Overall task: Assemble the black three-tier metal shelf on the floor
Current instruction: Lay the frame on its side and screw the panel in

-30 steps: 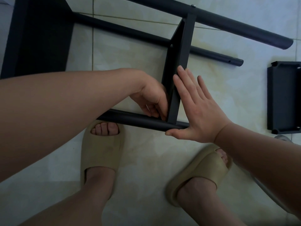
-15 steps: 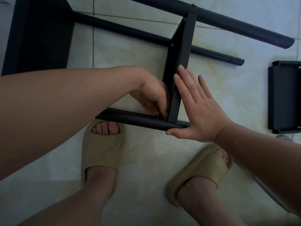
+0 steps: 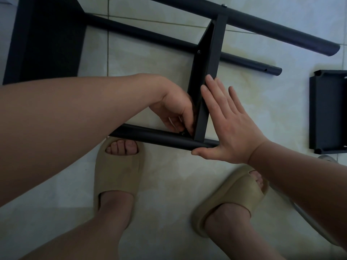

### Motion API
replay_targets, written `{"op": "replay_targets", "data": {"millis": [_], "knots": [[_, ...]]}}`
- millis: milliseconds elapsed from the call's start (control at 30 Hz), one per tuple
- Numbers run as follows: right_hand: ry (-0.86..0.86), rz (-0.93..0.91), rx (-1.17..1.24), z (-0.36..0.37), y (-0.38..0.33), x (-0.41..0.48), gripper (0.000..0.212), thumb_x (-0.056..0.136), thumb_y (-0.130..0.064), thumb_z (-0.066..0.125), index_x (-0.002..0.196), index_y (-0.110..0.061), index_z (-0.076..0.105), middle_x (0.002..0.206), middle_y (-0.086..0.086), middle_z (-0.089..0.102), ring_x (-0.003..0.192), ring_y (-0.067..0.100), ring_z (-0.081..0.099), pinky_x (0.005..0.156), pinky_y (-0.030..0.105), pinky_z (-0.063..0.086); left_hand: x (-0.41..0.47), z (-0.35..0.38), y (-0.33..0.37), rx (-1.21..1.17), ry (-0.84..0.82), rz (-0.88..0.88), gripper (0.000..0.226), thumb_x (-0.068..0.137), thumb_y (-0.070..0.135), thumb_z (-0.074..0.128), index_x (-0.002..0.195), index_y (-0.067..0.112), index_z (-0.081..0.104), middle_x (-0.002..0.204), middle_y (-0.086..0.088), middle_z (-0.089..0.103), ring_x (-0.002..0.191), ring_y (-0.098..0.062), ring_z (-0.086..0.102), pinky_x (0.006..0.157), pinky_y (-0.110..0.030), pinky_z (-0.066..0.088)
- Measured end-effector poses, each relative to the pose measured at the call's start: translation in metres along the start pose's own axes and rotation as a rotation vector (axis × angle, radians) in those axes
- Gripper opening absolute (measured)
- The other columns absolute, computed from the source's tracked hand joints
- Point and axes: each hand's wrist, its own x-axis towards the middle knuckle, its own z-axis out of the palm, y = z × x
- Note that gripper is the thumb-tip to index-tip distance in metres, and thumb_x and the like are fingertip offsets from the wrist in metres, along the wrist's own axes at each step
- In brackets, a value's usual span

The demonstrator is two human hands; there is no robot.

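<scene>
The black shelf frame lies on its side on the tiled floor. A middle shelf panel (image 3: 210,59) stands on edge between the near pole (image 3: 154,136) and the far pole (image 3: 277,29). My left hand (image 3: 176,111) reaches into the inner corner where the panel meets the near pole, and its curled fingers pinch a small dark screw (image 3: 183,133). My right hand (image 3: 231,124) presses flat, fingers straight, against the panel's outer face, its thumb lying along the near pole. A large black shelf panel (image 3: 47,40) stands at the far left.
A third pole (image 3: 249,62) lies on the floor behind the middle panel. A separate black shelf tray (image 3: 328,111) rests on the tiles at the right edge. My two feet in beige slides (image 3: 118,175) stand just in front of the near pole.
Both hands stay in place at the corner joint. Only slight movement of the left fingers at the screw is visible.
</scene>
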Motion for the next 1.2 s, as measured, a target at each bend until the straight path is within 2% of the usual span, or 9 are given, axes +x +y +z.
{"op": "replay_targets", "data": {"millis": [133,233,333,467,567,667,933,1033,1200], "knots": [[0.001,0.0,0.006,0.0006,0.0,0.0,0.126,0.078,-0.087,0.046,0.161,0.0,0.007,0.169,0.017,-0.002,0.157,0.032,-0.004,0.125,0.059,0.01,0.0007,0.0015,-0.0014,0.0,0.001,-0.034,0.01,0.09,0.018,0.067,0.099,0.017,0.073,0.091,0.002,0.072,0.07,-0.011,0.056,0.083,-0.03,0.05],[0.002,0.0,0.009,0.0007,0.0002,0.0002,0.126,0.078,-0.086,0.047,0.16,0.0,0.008,0.169,0.018,-0.001,0.157,0.032,-0.004,0.125,0.059,0.01,0.0026,0.0047,-0.0013,0.005,0.007,-0.025,0.006,0.089,0.013,0.069,0.091,0.017,0.073,0.081,0.004,0.071,0.068,-0.012,0.054,0.082,-0.029,0.048],[0.007,0.0,0.009,0.0008,0.0005,0.0,0.126,0.078,-0.086,0.048,0.16,0.0,0.008,0.169,0.018,-0.001,0.157,0.032,-0.004,0.125,0.059,0.01,0.0023,0.0047,-0.0001,0.009,0.012,-0.002,0.01,0.088,0.005,0.069,0.087,0.015,0.071,0.072,0.003,0.068,0.066,-0.011,0.056,0.073,-0.025,0.05],[0.006,-0.001,0.003,0.0008,0.0003,-0.0001,0.126,0.078,-0.086,0.048,0.16,0.001,0.008,0.169,0.018,-0.001,0.157,0.033,-0.003,0.125,0.059,0.01,0.0002,0.0022,-0.0003,-0.015,0.025,0.01,0.014,0.087,0.001,0.068,0.09,0.013,0.072,0.077,0.001,0.068,0.066,-0.01,0.058,0.073,-0.025,0.049],[0.0,0.002,0.005,0.0005,0.0001,-0.0001,0.126,0.078,-0.086,0.047,0.16,0.0,0.007,0.169,0.018,-0.001,0.157,0.032,-0.004,0.125,0.059,0.01,0.0014,0.0009,-0.0014,-0.041,0.06,-0.009,0.011,0.089,0.008,0.067,0.096,0.016,0.071,0.085,0.003,0.069,0.065,-0.009,0.051,0.073,-0.025,0.047],[-0.003,0.002,0.004,-0.0001,0.0,-0.0001,0.126,0.078,-0.086,0.047,0.16,0.0,0.007,0.169,0.017,-0.002,0.157,0.032,-0.004,0.125,0.059,0.01,0.0016,0.0024,-0.0008,-0.033,0.03,-0.027,0.008,0.091,0.013,0.067,0.09,0.019,0.073,0.085,0.003,0.071,0.062,-0.009,0.05,0.07,-0.023,0.045],[-0.002,0.003,0.005,-0.0004,-0.0001,0.0001,0.126,0.078,-0.086,0.047,0.16,0.001,0.008,0.169,0.018,-0.002,0.157,0.032,-0.004,0.125,0.059,0.01,0.0037,0.0049,-0.0009,-0.015,-0.023,-0.004,0.02,0.089,0.003,0.067,0.075,0.017,0.072,0.068,0.004,0.067,0.059,-0.007,0.051,0.062,-0.019,0.045],[0.003,-0.002,0.005,-0.0004,0.0001,-0.0002,0.125,0.079,-0.086,0.047,0.16,0.001,0.008,0.169,0.019,-0.001,0.157,0.033,-0.003,0.125,0.059,0.01,0.001,0.0026,0.0,0.017,-0.013,0.012,0.017,0.088,0.002,0.067,0.081,0.017,0.07,0.067,0.006,0.064,0.061,-0.007,0.053,0.066,-0.02,0.045],[0.006,-0.002,0.007,-0.0003,0.0004,0.0,0.125,0.079,-0.086,0.046,0.16,0.001,0.008,0.169,0.018,-0.001,0.157,0.033,-0.003,0.125,0.059,0.01,-0.001,-0.0019,0.0001,0.042,0.042,0.001,0.011,0.089,0.01,0.069,0.094,0.019,0.071,0.079,0.007,0.067,0.068,-0.008,0.053,0.074,-0.024,0.046]]}}
